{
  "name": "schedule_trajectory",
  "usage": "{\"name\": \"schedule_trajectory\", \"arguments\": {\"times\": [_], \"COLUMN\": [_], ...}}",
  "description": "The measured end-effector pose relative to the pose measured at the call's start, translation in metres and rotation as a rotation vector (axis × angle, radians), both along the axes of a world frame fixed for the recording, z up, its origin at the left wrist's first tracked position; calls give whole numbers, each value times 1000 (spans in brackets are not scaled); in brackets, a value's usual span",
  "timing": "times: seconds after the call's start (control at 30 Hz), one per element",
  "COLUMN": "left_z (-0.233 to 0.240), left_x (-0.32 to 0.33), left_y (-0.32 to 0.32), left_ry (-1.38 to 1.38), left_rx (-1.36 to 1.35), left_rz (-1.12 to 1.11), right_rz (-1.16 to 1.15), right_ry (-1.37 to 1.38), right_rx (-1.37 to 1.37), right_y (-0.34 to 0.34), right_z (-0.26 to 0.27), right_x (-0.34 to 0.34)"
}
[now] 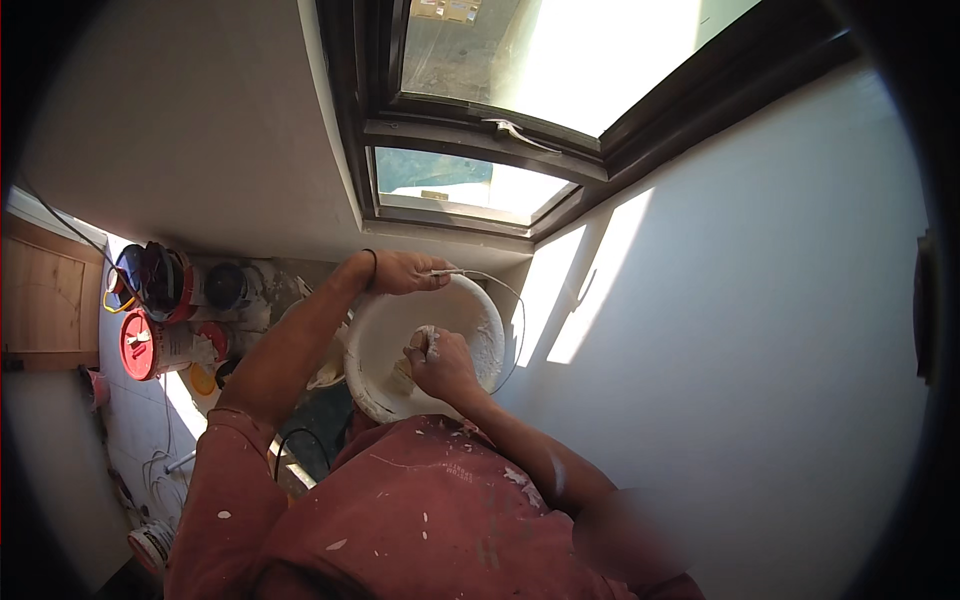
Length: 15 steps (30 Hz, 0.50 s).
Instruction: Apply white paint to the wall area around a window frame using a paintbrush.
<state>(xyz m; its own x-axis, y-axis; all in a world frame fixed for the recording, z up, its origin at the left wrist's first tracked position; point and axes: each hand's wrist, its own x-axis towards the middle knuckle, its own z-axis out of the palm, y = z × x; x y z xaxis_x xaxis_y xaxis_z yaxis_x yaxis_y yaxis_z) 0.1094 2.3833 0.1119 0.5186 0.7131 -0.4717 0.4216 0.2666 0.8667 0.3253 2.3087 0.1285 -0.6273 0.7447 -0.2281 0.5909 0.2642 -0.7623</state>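
A round white bucket [489, 307] with a wire handle [523, 315] stands against the front of my paint-spotted red shirt. White residue coats its inner wall. My left hand [409, 272] rests at the far rim, its fingers at the wire handle's end, the thumb near the rim. Over the bucket's opening, my right hand [442, 364] is closed around the handle of a brush-like tool [403, 377]; its pale lower part points down into the bucket. White material smears the fingers and the handle's end. What the bucket holds at the bottom is hard to make out.
Dark-framed windows [487, 135] with a handle are ahead, beside a pale wall [712, 300] on the right. At left, several buckets, one with a red lid [138, 345], crowd the floor near a wooden door [49, 292]. A cable hangs above them. Another bucket [150, 546] lies lower left.
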Motion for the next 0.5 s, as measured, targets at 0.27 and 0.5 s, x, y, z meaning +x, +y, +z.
{"name": "schedule_trajectory", "arguments": {"times": [0.27, 0.5], "left_z": [-7, 11], "left_x": [4, -1], "left_y": [-3, -30], "left_ry": [13, -79], "left_rx": [-26, -69], "left_rz": [-12, 22], "right_rz": [-22, -157], "right_ry": [-41, 106], "right_rx": [-29, -285], "right_y": [-1, -8], "right_z": [-6, 9], "right_x": [6, 20]}}
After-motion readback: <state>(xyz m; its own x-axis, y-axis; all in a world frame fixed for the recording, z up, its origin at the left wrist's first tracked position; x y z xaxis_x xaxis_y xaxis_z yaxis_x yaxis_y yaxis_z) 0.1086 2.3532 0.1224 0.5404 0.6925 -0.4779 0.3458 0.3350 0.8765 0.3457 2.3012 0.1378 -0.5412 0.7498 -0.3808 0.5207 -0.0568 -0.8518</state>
